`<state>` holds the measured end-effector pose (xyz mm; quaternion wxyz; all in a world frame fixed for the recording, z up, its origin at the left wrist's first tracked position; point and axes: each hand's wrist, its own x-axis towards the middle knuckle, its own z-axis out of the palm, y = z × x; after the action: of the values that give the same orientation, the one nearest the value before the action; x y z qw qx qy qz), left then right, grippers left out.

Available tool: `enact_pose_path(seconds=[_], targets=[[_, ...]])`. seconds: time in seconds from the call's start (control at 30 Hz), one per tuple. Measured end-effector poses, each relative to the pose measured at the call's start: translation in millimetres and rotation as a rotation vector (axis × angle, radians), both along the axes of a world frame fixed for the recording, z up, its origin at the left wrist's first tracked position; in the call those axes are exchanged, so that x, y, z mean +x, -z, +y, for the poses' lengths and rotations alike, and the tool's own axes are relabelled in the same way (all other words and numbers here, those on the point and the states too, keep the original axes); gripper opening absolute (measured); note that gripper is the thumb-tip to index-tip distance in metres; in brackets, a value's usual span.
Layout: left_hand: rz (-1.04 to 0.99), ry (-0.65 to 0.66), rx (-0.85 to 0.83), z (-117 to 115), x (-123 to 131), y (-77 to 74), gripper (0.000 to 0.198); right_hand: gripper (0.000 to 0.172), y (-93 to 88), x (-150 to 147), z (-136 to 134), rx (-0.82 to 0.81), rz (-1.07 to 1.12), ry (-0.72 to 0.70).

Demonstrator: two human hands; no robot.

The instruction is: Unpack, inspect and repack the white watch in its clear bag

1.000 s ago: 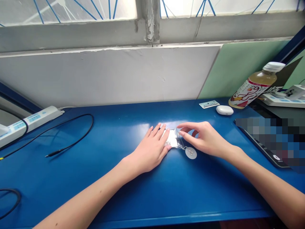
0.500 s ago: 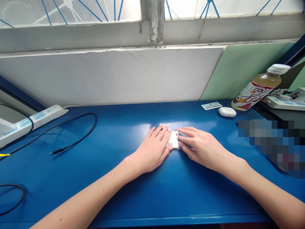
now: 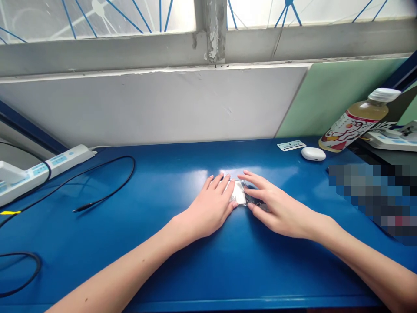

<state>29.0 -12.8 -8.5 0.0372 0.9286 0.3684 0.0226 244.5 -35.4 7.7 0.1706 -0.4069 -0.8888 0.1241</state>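
Note:
A small clear plastic bag (image 3: 239,194) with something white inside lies on the blue table (image 3: 182,261), near the middle. My left hand (image 3: 211,208) rests flat on the bag's left part, fingers stretched out. My right hand (image 3: 276,206) lies flat over the bag's right end, fingers straight and pointing left. Under those fingers a dark bit of chain peeks out. The round charm seen earlier is hidden beneath my right hand.
A black cable (image 3: 100,182) curls across the table's left side beside a white power strip (image 3: 42,167). At the back right stand a drink bottle (image 3: 358,119), a white earbud case (image 3: 313,153) and a small card (image 3: 291,145). A blurred-out device lies at the right.
My right hand went from pinching the bag's right end with fingers raised to lying flat on it, covering the round charm. The left hand stayed flat on the bag.

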Motion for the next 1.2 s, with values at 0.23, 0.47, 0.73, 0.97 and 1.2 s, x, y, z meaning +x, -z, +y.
enact_pose_path(seconds=[0.23,0.47,0.73,0.97,1.2], targets=[[-0.024,-0.003,-0.019,0,-1,1.0,0.054,0.027,3.0,-3,0,-0.03,0.061,-0.031],[-0.041,0.017,-0.039,3,-4,0.3,0.061,0.03,5.6,16,18,-0.016,0.062,-0.028],[-0.252,0.059,-0.137,8,-10,-7.6,0.049,0.036,15.4,30,41,0.027,0.203,-0.018],[-0.606,0.132,-0.309,4,-7,-20.3,0.044,0.014,-3.7,33,41,-0.045,0.616,0.039],[-0.943,-0.057,-0.473,5,-3,-19.9,0.041,0.014,-13.6,27,37,-0.208,0.89,0.245]])
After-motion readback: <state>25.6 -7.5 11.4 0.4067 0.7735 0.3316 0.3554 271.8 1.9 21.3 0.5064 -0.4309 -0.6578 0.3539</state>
